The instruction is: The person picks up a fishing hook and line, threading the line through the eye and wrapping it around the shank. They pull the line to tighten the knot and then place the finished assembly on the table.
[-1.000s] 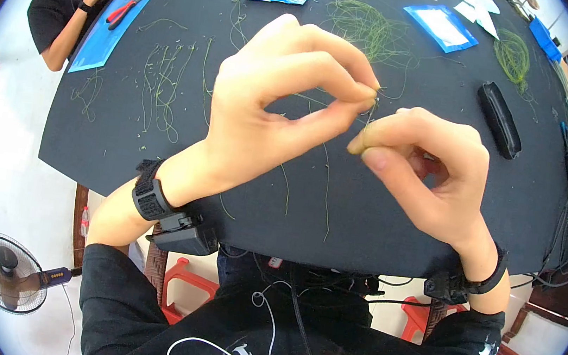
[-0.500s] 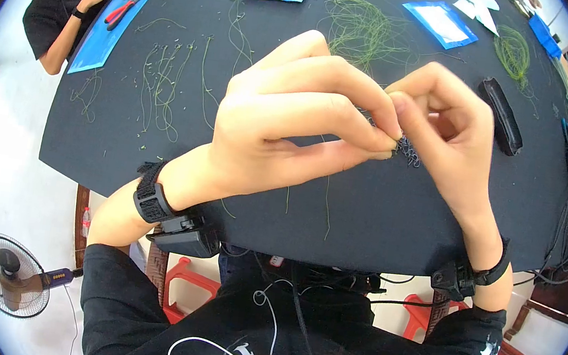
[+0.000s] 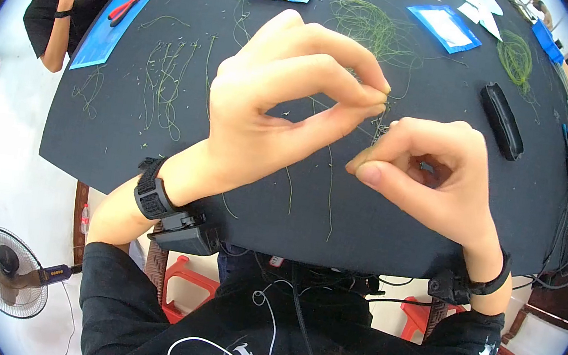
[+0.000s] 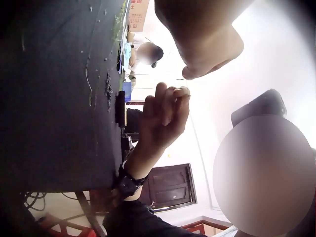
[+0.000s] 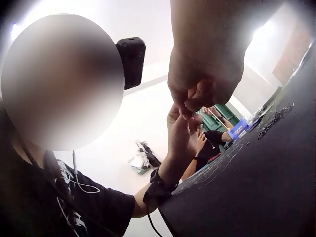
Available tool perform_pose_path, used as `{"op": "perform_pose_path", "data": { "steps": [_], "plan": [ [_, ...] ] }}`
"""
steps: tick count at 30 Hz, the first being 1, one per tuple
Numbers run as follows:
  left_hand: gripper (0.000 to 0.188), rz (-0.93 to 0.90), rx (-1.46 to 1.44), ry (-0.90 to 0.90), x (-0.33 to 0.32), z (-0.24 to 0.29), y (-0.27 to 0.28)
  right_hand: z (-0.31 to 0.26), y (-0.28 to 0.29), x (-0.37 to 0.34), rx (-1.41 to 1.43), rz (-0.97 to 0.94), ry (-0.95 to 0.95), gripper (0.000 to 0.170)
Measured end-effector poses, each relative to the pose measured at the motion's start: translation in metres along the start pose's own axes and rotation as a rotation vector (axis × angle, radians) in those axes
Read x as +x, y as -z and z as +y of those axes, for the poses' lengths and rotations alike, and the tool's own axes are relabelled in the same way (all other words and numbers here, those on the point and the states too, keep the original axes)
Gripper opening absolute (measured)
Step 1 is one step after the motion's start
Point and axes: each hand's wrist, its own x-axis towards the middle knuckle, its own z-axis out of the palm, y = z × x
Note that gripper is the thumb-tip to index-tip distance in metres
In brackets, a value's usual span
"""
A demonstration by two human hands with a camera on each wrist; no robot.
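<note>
Thin green thread (image 3: pixel 331 190) is my work: one length seems to run through the air between my hands, and other strands lie on the broad black table (image 3: pixel 257 224) below. On its far side spreads a loose, tangled heap of fine green line (image 3: pixel 369 32). My left hand (image 3: pixel 251 99) hangs over the middle, thumb and fingertips pinching a tiny, thin, dark sliver (image 4: pixel 180 79). Nearer and to the right, my right hand (image 3: pixel 464 182) pinches thumb against curled forefinger, apparently on the thread; its tips hide whatever sits between them. Farther right lies a long, narrow black case (image 3: pixel 501 122). On the table beyond my right fingertips is a small dark pile of little pieces (image 4: pixel 108 86).

I judge slipping the chief risk: the sliver barely shows past my fingertips, so an uneven pull from the right could pluck it out, and it would be hard to find if it fell among that pile. Slack could let the thread twist or snag, while a hard tug might snap it or bite my skin.
</note>
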Motion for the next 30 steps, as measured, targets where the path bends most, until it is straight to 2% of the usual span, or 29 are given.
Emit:
{"op": "perform_pose_path", "data": {
  "steps": [3,5,7,9,11,13,15,17,19,21,23,27,30],
  "plan": [
    [0.021,-0.029,0.012,-0.041,0.002,0.000,0.000,-0.002,0.005,0.000,-0.038,0.036,0.094,0.006],
    [0.021,-0.019,-0.008,-0.085,0.002,0.000,-0.002,-0.004,0.007,-0.002,-0.048,0.061,0.080,0.010],
    [0.022,-0.024,-0.010,-0.101,0.002,0.001,-0.003,-0.002,0.009,-0.001,0.070,0.140,0.085,0.014],
    [0.022,-0.027,-0.011,-0.116,0.003,0.003,-0.005,0.001,0.011,0.000,0.027,0.161,0.140,0.015],
    [0.023,-0.040,-0.001,-0.164,0.003,0.004,-0.006,0.005,0.008,0.003,0.028,0.289,0.180,0.015],
    [0.022,-0.050,-0.012,-0.173,0.004,0.007,-0.006,0.009,0.005,0.006,0.031,0.327,0.183,0.012],
    [0.022,-0.058,-0.021,-0.184,0.003,0.009,-0.005,0.018,0.002,0.008,0.123,0.306,0.167,0.010],
    [0.021,-0.046,-0.043,-0.202,0.002,0.010,-0.006,0.016,0.000,0.007,0.058,0.236,0.069,0.006],
    [0.021,-0.035,-0.033,-0.200,0.004,0.009,-0.003,0.027,-0.010,0.008,0.223,0.224,0.037,0.009],
    [0.022,-0.021,-0.019,-0.199,0.003,0.006,-0.002,0.025,-0.010,0.006,0.276,0.099,-0.082,0.010],
    [0.022,0.035,-0.006,-0.118,0.001,0.002,-0.001,0.014,-0.011,0.006,0.318,0.046,-0.176,0.012],
    [0.021,0.059,-0.024,-0.115,0.000,-0.001,-0.001,0.002,-0.005,0.002,0.382,-0.010,-0.226,0.014],
    [0.021,0.058,-0.026,-0.100,0.001,-0.001,-0.001,-0.004,-0.001,-0.001,0.323,-0.038,-0.155,0.015]
  ]
}}
